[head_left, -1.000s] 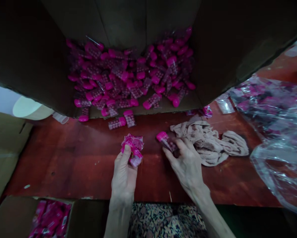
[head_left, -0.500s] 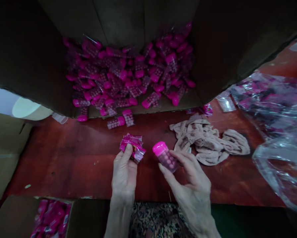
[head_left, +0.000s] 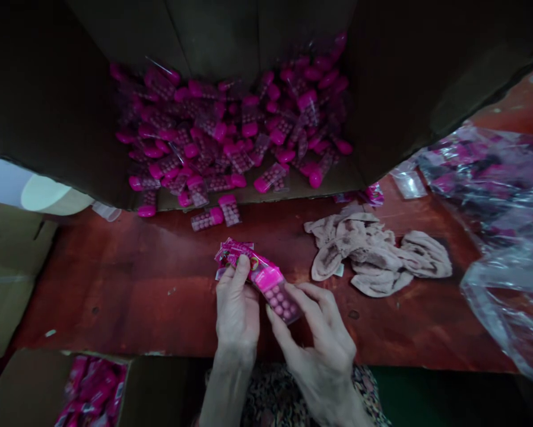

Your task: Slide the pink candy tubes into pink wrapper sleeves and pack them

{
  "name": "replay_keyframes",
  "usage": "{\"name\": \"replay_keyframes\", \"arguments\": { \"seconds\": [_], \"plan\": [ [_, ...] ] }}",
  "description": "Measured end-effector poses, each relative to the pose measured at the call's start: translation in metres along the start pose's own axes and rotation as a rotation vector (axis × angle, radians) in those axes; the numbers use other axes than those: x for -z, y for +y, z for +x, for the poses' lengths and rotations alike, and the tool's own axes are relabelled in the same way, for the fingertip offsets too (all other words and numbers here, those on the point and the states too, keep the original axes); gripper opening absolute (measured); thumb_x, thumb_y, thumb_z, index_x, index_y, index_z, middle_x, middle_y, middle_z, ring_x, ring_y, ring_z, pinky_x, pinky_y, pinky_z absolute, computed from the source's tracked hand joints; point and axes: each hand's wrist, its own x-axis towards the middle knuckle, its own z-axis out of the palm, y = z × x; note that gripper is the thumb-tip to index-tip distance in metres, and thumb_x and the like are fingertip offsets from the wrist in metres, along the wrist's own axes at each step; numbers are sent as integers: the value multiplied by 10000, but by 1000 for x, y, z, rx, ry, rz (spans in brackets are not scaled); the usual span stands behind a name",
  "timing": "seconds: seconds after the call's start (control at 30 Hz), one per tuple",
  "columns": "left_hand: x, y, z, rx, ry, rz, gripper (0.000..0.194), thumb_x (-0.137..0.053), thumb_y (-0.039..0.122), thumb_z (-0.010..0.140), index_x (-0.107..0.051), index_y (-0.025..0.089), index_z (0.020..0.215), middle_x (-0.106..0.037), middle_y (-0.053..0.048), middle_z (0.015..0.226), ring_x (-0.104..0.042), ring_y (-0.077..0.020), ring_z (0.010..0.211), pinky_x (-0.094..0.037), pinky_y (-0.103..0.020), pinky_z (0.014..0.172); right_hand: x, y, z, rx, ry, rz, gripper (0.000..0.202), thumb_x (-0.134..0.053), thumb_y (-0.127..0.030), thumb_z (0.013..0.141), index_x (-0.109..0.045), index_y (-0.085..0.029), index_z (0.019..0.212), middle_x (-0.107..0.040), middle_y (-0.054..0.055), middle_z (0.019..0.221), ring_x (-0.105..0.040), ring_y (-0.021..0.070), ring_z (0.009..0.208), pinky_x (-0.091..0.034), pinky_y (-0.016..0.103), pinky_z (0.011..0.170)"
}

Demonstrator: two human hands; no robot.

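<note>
Several pink printed packets (head_left: 227, 251) are pinched in my left hand (head_left: 237, 302), thumb on top. My right hand (head_left: 317, 341) grips the lower part of a small clear container (head_left: 281, 299) full of pink balls. Its bright pink cap end points up and left and meets the packets by my left thumb. One pink wrapper lies against the cap; whether the cap is inside it I cannot tell. Two similar capped containers (head_left: 229, 210) lie on the red table (head_left: 128, 284) beyond my hands.
A large cardboard box (head_left: 217, 41) holds many pink-capped containers behind. A crumpled cloth (head_left: 382, 255) lies right of my hands, beside a clear plastic bag (head_left: 493, 237). Pink packets (head_left: 92, 385) fill a lower-left box. A white bowl (head_left: 53, 196) stands at the left.
My left hand has moved slightly right and my right hand left and down. The container's cap end now meets the packets, where before there was a gap between them.
</note>
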Motion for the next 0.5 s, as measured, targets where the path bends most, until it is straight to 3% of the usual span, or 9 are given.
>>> {"name": "replay_keyframes", "arguments": {
  "seconds": [0.13,0.33,0.5],
  "plan": [
    [0,-2,-2,-27,-93,93,117,-739,208,659,-662,123,685,-684,-18,673,-606,-90,622,-478,-213,651,1,7,1,-58,8,18,339,-623,-97,759,-568,-186,1081,-559,68,964,-591,182,857,-551,316,744],
    [-4,-5,-4,-11,-195,275,228,-757,69,582,-658,129,779,-705,-20,726,-620,-95,659,-478,-207,689,0,9,2,-26,26,-2,361,-607,-66,767,-568,-190,1103,-551,64,958,-585,171,855,-548,299,739],
    [1,-2,1,74,-248,248,313,-775,63,534,-660,135,816,-710,-17,732,-636,-115,680,-493,-223,703,5,10,2,-33,40,66,362,-652,-62,736,-605,-184,1074,-566,41,927,-589,141,819,-542,253,725]
  ]
}}
